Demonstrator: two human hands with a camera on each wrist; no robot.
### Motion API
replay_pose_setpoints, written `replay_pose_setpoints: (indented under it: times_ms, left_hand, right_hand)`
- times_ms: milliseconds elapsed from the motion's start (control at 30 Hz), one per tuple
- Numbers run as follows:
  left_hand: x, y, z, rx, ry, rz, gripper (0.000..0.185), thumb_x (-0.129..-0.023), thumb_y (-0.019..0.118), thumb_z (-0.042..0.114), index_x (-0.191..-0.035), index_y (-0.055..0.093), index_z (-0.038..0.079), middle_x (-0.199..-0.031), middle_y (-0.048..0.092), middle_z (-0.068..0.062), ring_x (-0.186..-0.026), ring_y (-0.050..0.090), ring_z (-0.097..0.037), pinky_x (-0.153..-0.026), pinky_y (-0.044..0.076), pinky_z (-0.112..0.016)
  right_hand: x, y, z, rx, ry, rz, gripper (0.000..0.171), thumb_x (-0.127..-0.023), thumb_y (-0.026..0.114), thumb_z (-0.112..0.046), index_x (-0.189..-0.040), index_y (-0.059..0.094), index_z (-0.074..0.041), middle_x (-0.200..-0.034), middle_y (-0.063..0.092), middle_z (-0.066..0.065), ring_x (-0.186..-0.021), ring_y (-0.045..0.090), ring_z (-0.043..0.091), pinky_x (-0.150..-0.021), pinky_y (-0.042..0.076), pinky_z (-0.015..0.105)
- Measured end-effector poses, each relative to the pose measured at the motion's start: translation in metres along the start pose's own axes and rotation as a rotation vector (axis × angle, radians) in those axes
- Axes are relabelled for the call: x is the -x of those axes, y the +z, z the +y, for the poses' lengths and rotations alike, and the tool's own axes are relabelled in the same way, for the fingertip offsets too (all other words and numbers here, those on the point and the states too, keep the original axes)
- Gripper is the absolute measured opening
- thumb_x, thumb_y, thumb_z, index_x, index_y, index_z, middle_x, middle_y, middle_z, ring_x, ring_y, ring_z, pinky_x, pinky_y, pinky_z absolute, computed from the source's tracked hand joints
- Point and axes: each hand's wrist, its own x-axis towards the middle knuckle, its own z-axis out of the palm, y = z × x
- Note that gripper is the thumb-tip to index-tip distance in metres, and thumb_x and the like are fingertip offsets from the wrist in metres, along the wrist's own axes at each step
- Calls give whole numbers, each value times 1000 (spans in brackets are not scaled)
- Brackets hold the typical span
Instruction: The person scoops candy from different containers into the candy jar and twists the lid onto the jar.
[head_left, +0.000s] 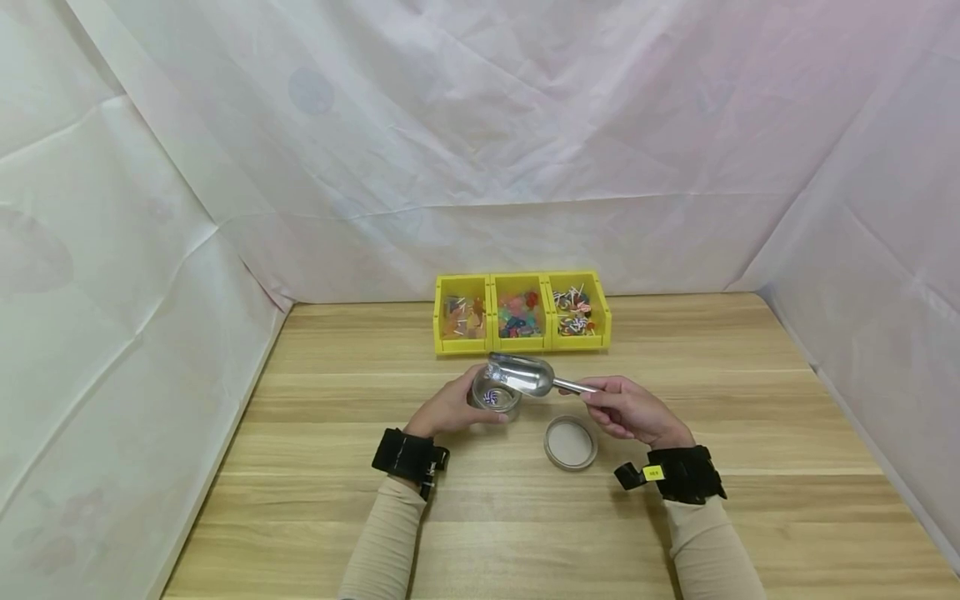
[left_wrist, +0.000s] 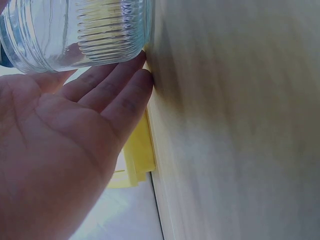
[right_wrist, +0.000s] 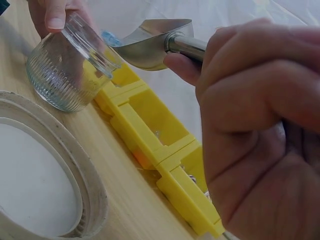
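Both sleeved forearms reached in from the near edge. Her left hand (head_left: 450, 410) cupped a ribbed clear glass jar (head_left: 494, 395), tilted on the wooden counter (head_left: 750, 400), with a blue-and-white swirled sweet inside. His right hand (head_left: 630, 410) gripped the handle of a shiny metal scoop (head_left: 525, 374), its bowl over the jar's mouth. Just beside the right hand lay a round lid (head_left: 571, 442). Farther back stood three joined yellow plastic bins (head_left: 522, 312) holding assorted wrapped sweets and lollipops.
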Motion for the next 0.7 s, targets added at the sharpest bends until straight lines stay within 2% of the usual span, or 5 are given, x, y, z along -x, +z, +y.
replay_pose_setpoints:
  times_ms: [467,700]
  left_hand:
    - [1,1,0,0,1,12,96,-72,88,44,-152,36,28,-146,52,-6,-135,46,-30,-112,35,-54]
    - [1,1,0,-17,15,18,98,-72,87,45,-152,35,28,-146,52,-6,-135,47,-29,-111,37,-53]
  right_hand:
    - [1,4,-2,32,3,28,38,-104,48,-14,-134,51,10,-64,50,-5,-43,39,3,-35,16,31]
    - [-1,4,-1,28,-12,51,30,-105,47,-15,-127,61,-1,-65,47,-3,-43,39,3,-35,15,31]
